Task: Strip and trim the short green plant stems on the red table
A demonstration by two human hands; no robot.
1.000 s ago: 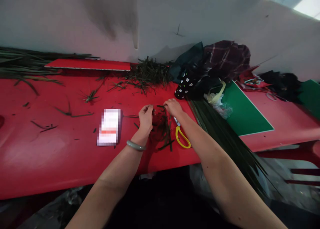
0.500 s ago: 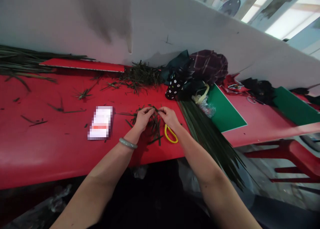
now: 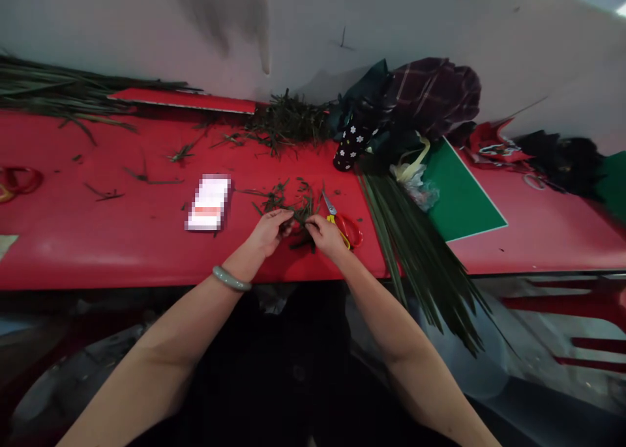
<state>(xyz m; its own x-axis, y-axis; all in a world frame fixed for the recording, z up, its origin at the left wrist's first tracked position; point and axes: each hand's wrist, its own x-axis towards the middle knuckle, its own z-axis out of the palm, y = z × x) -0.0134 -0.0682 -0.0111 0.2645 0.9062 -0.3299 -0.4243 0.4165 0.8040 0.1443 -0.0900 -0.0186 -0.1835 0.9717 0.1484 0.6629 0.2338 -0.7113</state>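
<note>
Between my two hands is a small piece of dark green leaf strip [image 3: 299, 218], pinched from both sides. My left hand [image 3: 272, 230], with a grey-green bangle on the wrist, has its fingers closed on one end. The fingertips of my right hand [image 3: 323, 233] are pressed together on the other end. How the strip is folded is too small to make out. Scissors [image 3: 348, 230] with red and yellow handles lie just right of my right hand, blades pointing away. Leaf scraps [image 3: 276, 198] are scattered behind my fingers.
A phone [image 3: 209, 202] lies left of my hands. Long leaves [image 3: 420, 238] hang over the front edge at right, beside a green board [image 3: 462, 199]. Against the wall are a heap of leaf scraps [image 3: 291, 122], a flowered black item [image 3: 351, 146] and a plaid cloth [image 3: 435, 88]. More scissors [image 3: 19, 181] lie far left.
The view has tilted down and shifted left. My hands have come nearer the table's front edge, still holding the leaf strip. The scissors beside my right hand now show more fully.
</note>
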